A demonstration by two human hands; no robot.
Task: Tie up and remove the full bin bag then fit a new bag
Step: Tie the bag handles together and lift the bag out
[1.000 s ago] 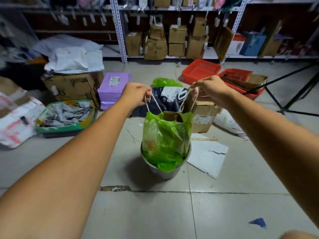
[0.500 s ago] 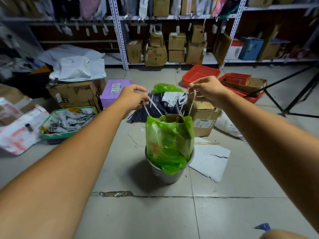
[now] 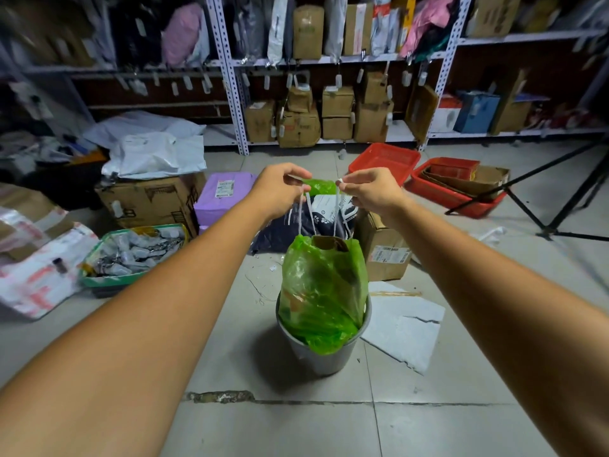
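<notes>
Your grey bin [image 3: 324, 354] stands on the tiled floor [image 3: 263, 423] at the middle of the view, and the full green bag [image 3: 324, 285] rises out of it with a piece of brown cardboard [image 3: 329, 242] at its mouth. At 12 o'clock above the bag, your left hand [image 3: 280, 189] and right hand [image 3: 370, 191] are near each other, each pinching the white drawstrings [image 3: 304, 212] that run down to the bag.

My green bin bag [image 3: 324, 291] stands stuffed and upright, its lower part inside the grey bin [image 3: 324, 356] on the floor tiles; its white drawstrings [image 3: 304, 214] rise taut from the cinched mouth.
</notes>
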